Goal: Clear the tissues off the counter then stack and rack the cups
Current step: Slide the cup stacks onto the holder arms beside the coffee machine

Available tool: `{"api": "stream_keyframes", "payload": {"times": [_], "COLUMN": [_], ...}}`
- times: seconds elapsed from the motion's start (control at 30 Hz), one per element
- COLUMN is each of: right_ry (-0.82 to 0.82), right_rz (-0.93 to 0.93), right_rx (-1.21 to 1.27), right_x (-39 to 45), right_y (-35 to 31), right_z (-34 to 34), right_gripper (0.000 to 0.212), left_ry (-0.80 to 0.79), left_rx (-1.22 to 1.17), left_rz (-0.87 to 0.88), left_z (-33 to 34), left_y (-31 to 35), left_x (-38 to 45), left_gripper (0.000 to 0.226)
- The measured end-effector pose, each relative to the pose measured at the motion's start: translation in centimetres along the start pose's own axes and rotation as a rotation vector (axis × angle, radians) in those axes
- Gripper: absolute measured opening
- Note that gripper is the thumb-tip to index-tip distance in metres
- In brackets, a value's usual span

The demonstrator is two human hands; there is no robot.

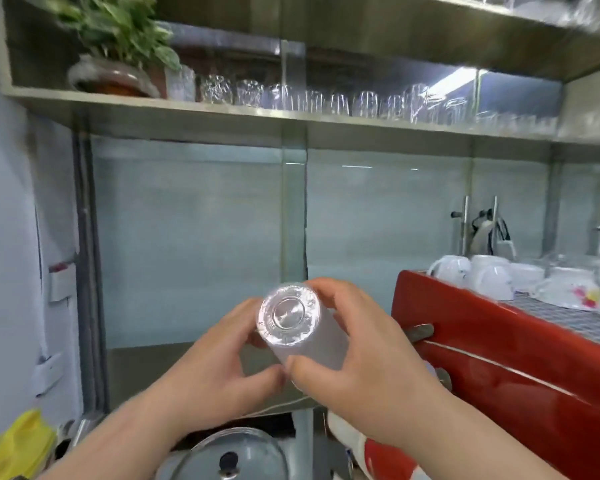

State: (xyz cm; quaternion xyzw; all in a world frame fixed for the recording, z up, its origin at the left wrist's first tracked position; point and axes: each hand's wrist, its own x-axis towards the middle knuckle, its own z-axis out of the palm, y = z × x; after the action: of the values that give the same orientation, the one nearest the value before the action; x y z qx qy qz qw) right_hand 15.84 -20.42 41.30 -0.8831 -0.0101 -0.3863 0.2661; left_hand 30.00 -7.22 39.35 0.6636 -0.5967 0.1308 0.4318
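A clear plastic cup stack (300, 327) is held in front of me, its round base turned toward the camera. My right hand (354, 355) grips its right side, thumb across the lower wall. My left hand (219, 362) holds the left side with curled fingers. A row of upturned glasses (326, 100) stands on the steel shelf (187, 107) above. White mugs (478, 273) lie on top of the red machine (499, 341) at the right. No tissues are in view.
A potted plant (118, 46) sits at the shelf's left end. A grey pot lid (229, 455) lies below my hands, a yellow bag (14, 445) at bottom left. The glass backsplash (194, 237) is straight ahead.
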Motion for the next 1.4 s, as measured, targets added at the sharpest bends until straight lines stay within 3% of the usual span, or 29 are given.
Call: {"api": "stream_keyframes", "payload": {"times": [0.07,0.23,0.37,0.83,1.4], "right_ry": [0.042,0.138,0.159,0.233,0.261], "right_rz": [-0.038,-0.051,-0.018,0.117,0.184], "right_rx": [-0.011,-0.024,-0.057,-0.097,-0.058], "right_x": [0.1,-0.8,-1.8,-5.6,-7.2], "right_y": [0.7,4.2,7.2,14.3,18.8], "right_z": [-1.7,-4.8,-6.7,-9.1,-7.0], "right_gripper": [0.055,0.059,0.068,0.066,0.059], "left_ry": [-0.009,-0.101,-0.178,-0.336,-0.344], "left_rx": [0.006,-0.001,0.007,0.090,0.097], "left_rz": [0.058,0.156,0.187,0.249,0.134], "left_z": [0.7,3.8,7.6,15.9,20.0], "left_y": [0.6,1.4,1.3,-0.2,-2.7], "left_x": [1.9,5.8,7.9,11.6,10.7], "left_gripper": [0.073,0.067,0.070,0.071,0.068]}}
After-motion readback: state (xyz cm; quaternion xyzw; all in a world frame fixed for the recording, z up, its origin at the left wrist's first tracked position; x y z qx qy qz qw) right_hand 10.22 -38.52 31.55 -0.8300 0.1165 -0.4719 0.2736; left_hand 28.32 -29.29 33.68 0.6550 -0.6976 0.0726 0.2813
